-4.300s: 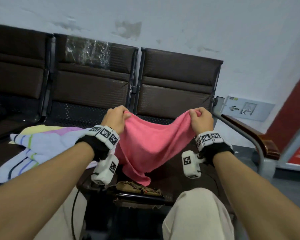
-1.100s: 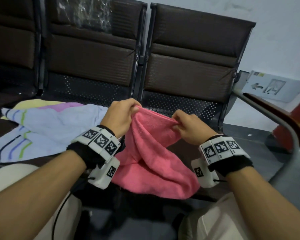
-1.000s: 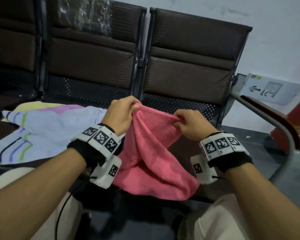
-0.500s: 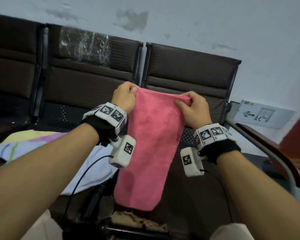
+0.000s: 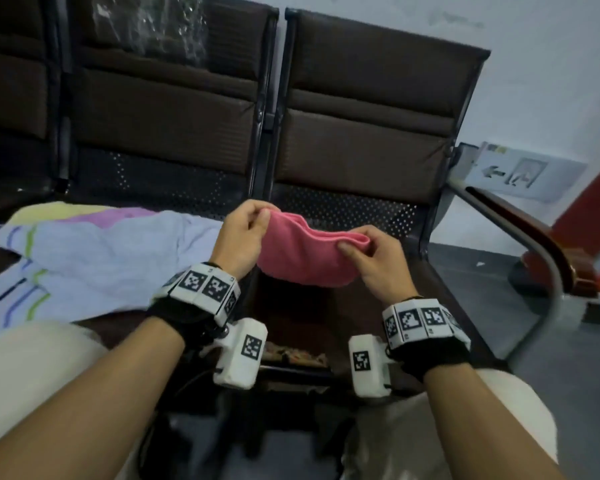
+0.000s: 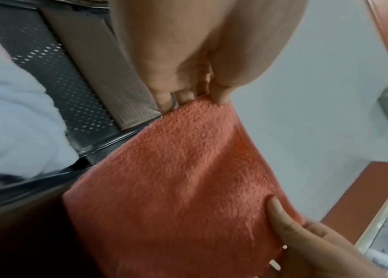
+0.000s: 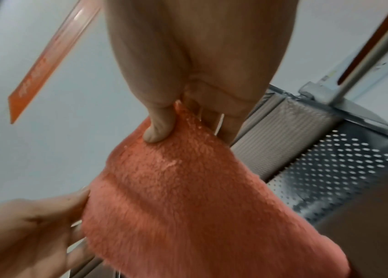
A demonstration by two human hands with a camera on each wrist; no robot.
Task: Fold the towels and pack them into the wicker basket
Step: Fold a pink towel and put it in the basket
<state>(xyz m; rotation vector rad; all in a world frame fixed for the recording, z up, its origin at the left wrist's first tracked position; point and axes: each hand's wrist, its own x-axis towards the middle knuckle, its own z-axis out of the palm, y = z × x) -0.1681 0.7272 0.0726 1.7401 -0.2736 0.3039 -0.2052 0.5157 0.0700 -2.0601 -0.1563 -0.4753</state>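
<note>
A pink towel (image 5: 300,256), folded into a small pad, hangs between my two hands above the right-hand seat. My left hand (image 5: 246,225) pinches its top left corner between thumb and fingers; the left wrist view shows that pinch on the pink towel (image 6: 183,184). My right hand (image 5: 368,247) pinches the top right corner, thumb on the near face, seen close on the pink towel (image 7: 188,203) in the right wrist view. A pale blue striped towel (image 5: 94,258) lies spread on the seat to the left. No wicker basket is in view.
Dark brown bench seats (image 5: 361,116) with perforated metal backs face me. A curved armrest (image 5: 520,237) stands at the right. A yellow and purple cloth (image 5: 73,211) peeks out behind the striped towel. My knees are at the bottom of the head view.
Half a second ago the pink towel hung long from raised hands; now both hands have come down and it shows as a shorter, folded pad over the seat.
</note>
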